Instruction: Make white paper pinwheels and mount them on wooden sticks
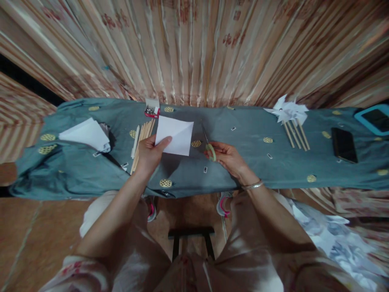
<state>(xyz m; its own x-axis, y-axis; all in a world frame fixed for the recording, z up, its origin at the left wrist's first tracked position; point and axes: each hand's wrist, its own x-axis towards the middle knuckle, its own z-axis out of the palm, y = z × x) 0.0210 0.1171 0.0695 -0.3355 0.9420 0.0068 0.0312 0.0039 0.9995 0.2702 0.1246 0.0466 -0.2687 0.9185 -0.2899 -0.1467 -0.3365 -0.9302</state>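
Observation:
My left hand (151, 152) pinches the left edge of a white square sheet of paper (179, 136), thumb on top. A faint diagonal line shows on the sheet, which is held above the cloth. To the right of it, my right hand (227, 157) grips a pair of scissors (209, 149) by the pale green handles, the blades pointing away from me. The scissors and the paper are apart. Just beyond my left hand lie several thin wooden sticks (145, 136) and a white pencil-like stick (135, 142). A small open red and white box (152, 109) with shiny bits inside sits behind them.
A pile of folded white paper (86, 136) lies at the left of the green tablecloth (243, 170). White paper pinwheels (288, 111) on sticks, a black phone (344, 144) and a blue-framed device (377, 119) are on the right. A curtain (194, 52) hangs behind; white paper pieces (337, 239) are heaped at lower right.

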